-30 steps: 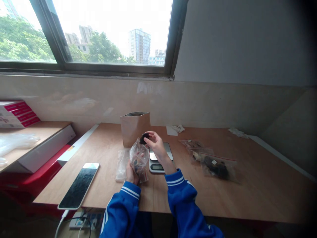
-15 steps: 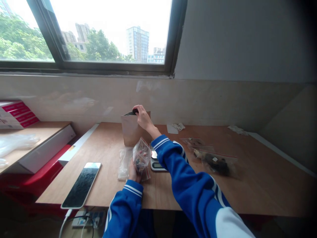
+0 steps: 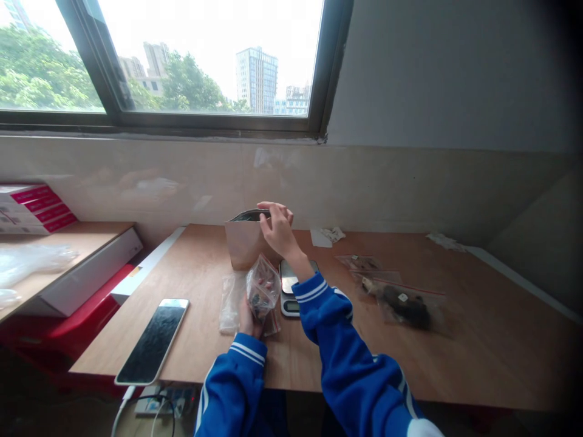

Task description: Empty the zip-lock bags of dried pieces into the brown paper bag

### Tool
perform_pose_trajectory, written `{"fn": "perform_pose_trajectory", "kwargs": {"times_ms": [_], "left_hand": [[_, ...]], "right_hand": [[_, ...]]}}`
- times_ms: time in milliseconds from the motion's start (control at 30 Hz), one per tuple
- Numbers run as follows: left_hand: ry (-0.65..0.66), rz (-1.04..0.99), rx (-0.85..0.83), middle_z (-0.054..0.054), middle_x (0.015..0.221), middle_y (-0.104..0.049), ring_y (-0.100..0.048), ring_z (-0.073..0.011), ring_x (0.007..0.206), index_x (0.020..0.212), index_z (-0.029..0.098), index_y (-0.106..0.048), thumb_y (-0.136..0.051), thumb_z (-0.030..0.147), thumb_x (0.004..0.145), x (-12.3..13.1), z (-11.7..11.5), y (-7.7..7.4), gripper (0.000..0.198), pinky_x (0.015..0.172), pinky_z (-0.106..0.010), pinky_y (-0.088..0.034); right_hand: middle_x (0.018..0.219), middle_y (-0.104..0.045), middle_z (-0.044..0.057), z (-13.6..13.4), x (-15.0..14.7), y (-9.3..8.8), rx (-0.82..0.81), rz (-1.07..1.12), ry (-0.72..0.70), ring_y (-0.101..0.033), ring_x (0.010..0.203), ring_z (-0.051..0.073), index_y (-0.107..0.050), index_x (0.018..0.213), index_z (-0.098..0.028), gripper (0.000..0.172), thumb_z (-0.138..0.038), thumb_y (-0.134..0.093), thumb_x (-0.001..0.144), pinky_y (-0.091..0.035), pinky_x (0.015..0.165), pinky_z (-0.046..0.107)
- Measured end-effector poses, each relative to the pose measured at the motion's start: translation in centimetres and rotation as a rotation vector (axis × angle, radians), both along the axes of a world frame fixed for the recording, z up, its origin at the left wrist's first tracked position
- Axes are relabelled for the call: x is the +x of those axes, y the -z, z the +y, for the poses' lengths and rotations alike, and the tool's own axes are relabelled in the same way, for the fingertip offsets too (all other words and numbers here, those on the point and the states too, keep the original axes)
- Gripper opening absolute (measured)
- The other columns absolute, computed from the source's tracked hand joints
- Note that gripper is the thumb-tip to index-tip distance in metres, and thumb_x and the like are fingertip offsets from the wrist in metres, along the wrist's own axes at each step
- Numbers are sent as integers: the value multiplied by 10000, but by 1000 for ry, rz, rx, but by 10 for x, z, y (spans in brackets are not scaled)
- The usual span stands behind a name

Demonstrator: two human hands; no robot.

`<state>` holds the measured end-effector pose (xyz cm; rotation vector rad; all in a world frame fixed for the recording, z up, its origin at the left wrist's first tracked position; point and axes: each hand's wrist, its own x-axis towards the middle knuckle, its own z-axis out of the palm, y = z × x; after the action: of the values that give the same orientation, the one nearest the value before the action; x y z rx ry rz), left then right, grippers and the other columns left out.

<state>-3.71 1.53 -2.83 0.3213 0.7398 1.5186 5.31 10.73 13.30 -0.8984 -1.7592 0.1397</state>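
My left hand [image 3: 248, 318] is closed round a clear plastic zip bag [image 3: 263, 285] with small reddish and dark pieces inside. At the mouth of an upright brown paper bag [image 3: 248, 243] is my right hand [image 3: 279, 227], its fingers apart and nothing visible in them. Something dark shows in the paper bag's opening; its kind is unclear. A small digital scale [image 3: 289, 291] lies partly under my right forearm. Flat, clear plastic bags [image 3: 231, 303] rest just left of my left hand.
A phone [image 3: 152, 340] with a white cable lies at the table's left. On the right are a zip bag with dark contents [image 3: 405, 303] and a smaller zip bag [image 3: 359, 262]. Crumpled white paper [image 3: 332, 234] lies near the wall. A power strip [image 3: 159, 403] sits below the table edge.
My right hand has let go of a dark object at the paper bag's mouth, opened its fingers and shifted slightly right and down. My left hand keeps hold of the zip bag.
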Motion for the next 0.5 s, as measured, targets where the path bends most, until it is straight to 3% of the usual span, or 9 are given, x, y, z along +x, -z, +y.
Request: {"fn": "perform_pose_trajectory", "kwargs": {"times_ms": [100, 167, 233, 333, 400, 500], "left_hand": [[14, -10, -3, -108, 913, -706, -676, -209, 869, 1080, 135, -619, -455, 303, 866, 0, 0, 1, 317, 784, -328, -546], [14, -16, 4, -101, 925, -705, -675, -207, 858, 1097, 138, -613, -463, 301, 867, 0, 0, 1, 319, 767, -320, -546], [20, -34, 16, -95, 942, -704, -672, -213, 861, 1117, 137, -606, -463, 302, 870, 0, 0, 1, 330, 759, -320, -542], [30, -85, -8, -98, 912, -708, -667, -227, 870, 1082, 105, -627, -440, 300, 880, 0, 1, 0, 337, 770, -325, -533], [30, -103, -36, -117, 878, -708, -666, -247, 867, 1015, 73, -652, -434, 307, 880, 0, 1, -1, 347, 776, -337, -530], [29, -91, -52, -128, 859, -707, -665, -265, 862, 965, 64, -669, -443, 322, 872, 0, 1, -3, 355, 766, -344, -528]], "right_hand": [[970, -619, 44, -29, 19, 2, -154, 137, -207, -571, 916, 158, -548, 998, -196, 250, -149, -325, 894, -431, 861, 303], [868, -622, 15, -43, 31, 12, -374, 15, -408, -592, 777, 134, -560, 958, -194, 249, -135, -331, 880, -468, 708, 252], [834, -630, 10, -53, 38, 27, -582, -165, -495, -599, 729, 127, -581, 913, -181, 225, -119, -370, 863, -461, 628, 225], [887, -634, 43, -58, 39, 49, -675, -365, -458, -600, 791, 147, -609, 899, -153, 195, -88, -437, 835, -467, 685, 244], [926, -610, 68, -59, 36, 59, -625, -500, -456, -575, 859, 178, -622, 957, -140, 184, -103, -521, 808, -462, 781, 290], [936, -548, 70, -59, 33, 67, -554, -654, -492, -521, 932, 212, -607, 1073, -154, 302, -166, -625, 772, -441, 860, 337]]}}
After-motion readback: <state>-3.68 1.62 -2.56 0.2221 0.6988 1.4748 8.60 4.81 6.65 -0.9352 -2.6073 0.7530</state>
